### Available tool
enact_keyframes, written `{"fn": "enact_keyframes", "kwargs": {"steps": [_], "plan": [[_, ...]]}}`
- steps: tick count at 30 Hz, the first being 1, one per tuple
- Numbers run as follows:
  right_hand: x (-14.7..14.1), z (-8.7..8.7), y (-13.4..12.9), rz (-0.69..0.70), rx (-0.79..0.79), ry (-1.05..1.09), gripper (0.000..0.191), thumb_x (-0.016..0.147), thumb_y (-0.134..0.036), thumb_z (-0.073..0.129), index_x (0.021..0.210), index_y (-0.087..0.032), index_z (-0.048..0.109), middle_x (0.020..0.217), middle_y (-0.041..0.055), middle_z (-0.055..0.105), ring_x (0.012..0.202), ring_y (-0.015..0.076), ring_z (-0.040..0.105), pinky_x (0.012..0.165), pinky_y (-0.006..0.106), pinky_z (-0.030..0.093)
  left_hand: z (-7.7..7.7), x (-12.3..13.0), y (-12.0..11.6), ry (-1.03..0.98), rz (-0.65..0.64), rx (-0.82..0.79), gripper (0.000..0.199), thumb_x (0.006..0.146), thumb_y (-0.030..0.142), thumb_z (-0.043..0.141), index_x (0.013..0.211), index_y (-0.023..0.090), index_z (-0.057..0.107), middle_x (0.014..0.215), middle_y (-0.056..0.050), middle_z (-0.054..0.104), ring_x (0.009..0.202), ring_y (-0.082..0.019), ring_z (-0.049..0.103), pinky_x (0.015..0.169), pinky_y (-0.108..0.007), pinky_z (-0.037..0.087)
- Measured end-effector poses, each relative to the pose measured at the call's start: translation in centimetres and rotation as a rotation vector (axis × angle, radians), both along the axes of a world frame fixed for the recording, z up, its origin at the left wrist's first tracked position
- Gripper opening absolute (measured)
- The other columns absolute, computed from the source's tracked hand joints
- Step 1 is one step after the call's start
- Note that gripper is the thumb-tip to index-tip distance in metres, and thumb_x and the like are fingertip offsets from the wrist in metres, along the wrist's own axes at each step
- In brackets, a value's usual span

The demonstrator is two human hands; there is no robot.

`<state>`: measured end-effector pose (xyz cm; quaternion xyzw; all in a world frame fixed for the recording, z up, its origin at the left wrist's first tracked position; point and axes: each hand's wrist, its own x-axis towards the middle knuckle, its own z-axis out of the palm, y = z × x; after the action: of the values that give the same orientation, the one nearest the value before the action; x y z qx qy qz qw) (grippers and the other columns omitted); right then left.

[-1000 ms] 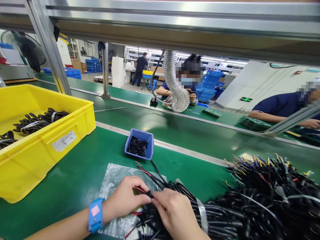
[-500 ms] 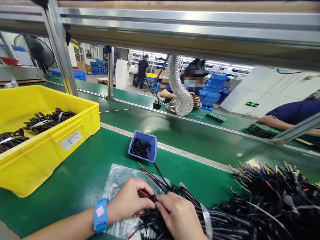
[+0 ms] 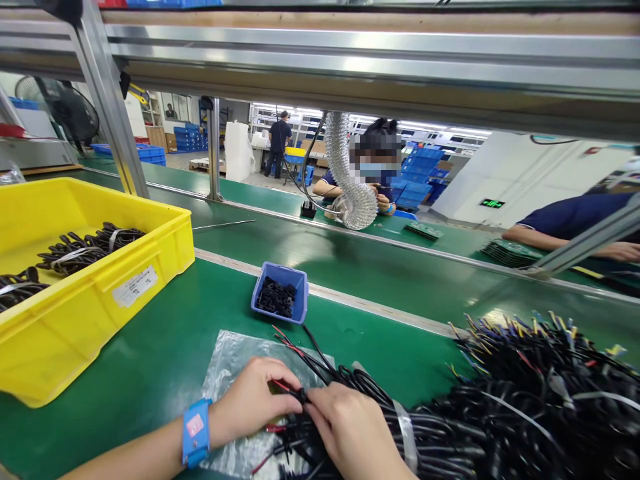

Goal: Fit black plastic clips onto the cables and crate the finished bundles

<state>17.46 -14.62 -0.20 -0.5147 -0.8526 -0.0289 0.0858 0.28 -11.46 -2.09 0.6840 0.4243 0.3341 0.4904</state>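
Observation:
My left hand (image 3: pixel 267 395), with a blue band on its wrist, pinches a black cable with a red wire end. Opposite it, my right hand (image 3: pixel 350 423) closes on the same cable, where a small black part (image 3: pixel 301 395) sits between the fingertips. Which fingers press on that part is hard to see. Below both hands lies a bundle of black cables (image 3: pixel 435 437) with red wire ends, wrapped by a pale tie. A clear plastic bag (image 3: pixel 225 360) lies partly under the left hand. Beyond the hands stands a small blue bin (image 3: pixel 306 293) of black pieces.
At the left is a yellow crate (image 3: pixel 165 247) holding tied cable coils. A large heap of black cables (image 3: pixel 540 400) with coloured ends fills the right. A metal frame (image 3: pixel 325 50) crosses overhead. Behind a flexible duct (image 3: pixel 350 173) a person works; another person's arm is at right.
The view has shifted slightly, so things sit a little further left. Both hands keep their hold on the cable and the small black part, with little visible movement.

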Motion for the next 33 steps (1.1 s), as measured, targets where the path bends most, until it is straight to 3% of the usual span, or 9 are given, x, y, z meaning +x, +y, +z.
{"fn": "enact_keyframes", "kwargs": {"steps": [9,12,14,18,20,22,26,29,33], "plan": [[0.1,-1.1,-0.1,0.077,0.107,0.081,0.022,0.074,-0.007,0.049,0.059,-0.02,0.057,0.051,-0.0011,0.058,0.049,0.0134,0.052,0.049,0.026,0.024,-0.5,0.7,-0.6,-0.007,0.042,-0.003,0.013,0.057,0.01,0.076,0.068,0.016,0.073,0.065,0.0,0.066,0.065,-0.013,0.059,0.063,-0.021,0.042],[0.5,0.4,0.0,0.059,-0.027,0.077,0.02,0.075,-0.009,0.049,0.062,-0.02,0.058,0.057,-0.0012,0.061,0.054,0.0135,0.056,0.05,0.024,0.027,0.6,0.0,-0.2,0.01,-0.027,0.002,0.017,0.056,0.013,0.077,0.072,0.017,0.073,0.069,0.0,0.068,0.067,-0.014,0.06,0.064,-0.021,0.043],[1.2,1.8,0.0,0.15,-0.203,0.096,0.02,0.075,-0.008,0.047,0.066,-0.021,0.06,0.064,-0.0018,0.063,0.059,0.0121,0.058,0.052,0.021,0.031,1.7,-1.1,0.6,-0.034,-0.075,0.037,0.016,0.061,0.017,0.074,0.077,0.018,0.072,0.078,0.0,0.07,0.075,-0.015,0.061,0.07,-0.022,0.045],[2.0,2.8,0.1,0.394,-0.439,0.081,0.033,0.068,0.0,0.04,0.071,-0.023,0.063,0.076,-0.0026,0.065,0.069,0.0099,0.061,0.058,0.015,0.038,3.7,-3.4,3.9,-0.025,0.152,0.235,0.017,0.082,0.026,0.054,0.078,0.016,0.067,0.078,-0.002,0.068,0.075,-0.015,0.061,0.07,-0.023,0.046],[1.6,1.9,0.2,0.305,-0.377,0.002,0.032,0.066,0.001,0.04,0.07,-0.022,0.063,0.074,-0.0011,0.065,0.068,0.0121,0.062,0.058,0.017,0.04,4.0,-3.6,6.1,0.194,0.199,0.409,0.021,0.086,0.025,0.048,0.083,0.015,0.065,0.083,-0.004,0.067,0.077,-0.015,0.06,0.072,-0.023,0.046],[0.7,0.4,0.3,0.125,-0.247,-0.103,0.029,0.068,0.002,0.041,0.071,-0.02,0.061,0.072,0.0009,0.065,0.062,0.0147,0.063,0.052,0.019,0.039,3.7,-2.9,8.2,0.451,0.101,0.576,0.021,0.088,0.018,0.044,0.094,0.015,0.064,0.099,-0.006,0.065,0.092,-0.016,0.058,0.084,-0.025,0.044],[-0.9,-1.9,0.3,-0.099,-0.047,-0.29,0.029,0.068,0.007,0.044,0.076,-0.018,0.057,0.07,0.0023,0.064,0.05,0.0152,0.063,0.04,0.021,0.033,2.7,-0.6,11.7,0.683,-0.099,0.641,0.02,0.08,0.012,0.055,0.095,0.018,0.066,0.108,-0.009,0.063,0.106,-0.022,0.053,0.093,-0.034,0.04],[-1.5,-2.3,0.3,-0.099,0.075,-0.306,0.03,0.07,0.009,0.043,0.081,-0.017,0.055,0.067,0.0015,0.061,0.049,0.0131,0.062,0.04,0.019,0.033,2.3,0.6,13.3,0.821,-0.172,0.595,0.009,0.075,0.01,0.061,0.078,0.014,0.068,0.089,-0.011,0.067,0.094,-0.024,0.058,0.083,-0.036,0.045],[-2.3,-2.1,1.0,0.026,0.188,-0.235,0.03,0.074,0.006,0.043,0.09,-0.016,0.054,0.077,0.0052,0.062,0.069,0.0169,0.062,0.046,0.021,0.038,2.9,1.0,14.3,0.955,-0.224,0.526,0.012,0.08,0.024,0.061,0.085,0.013,0.063,0.093,-0.007,0.064,0.091,-0.019,0.059,0.08,-0.037,0.048]]}}
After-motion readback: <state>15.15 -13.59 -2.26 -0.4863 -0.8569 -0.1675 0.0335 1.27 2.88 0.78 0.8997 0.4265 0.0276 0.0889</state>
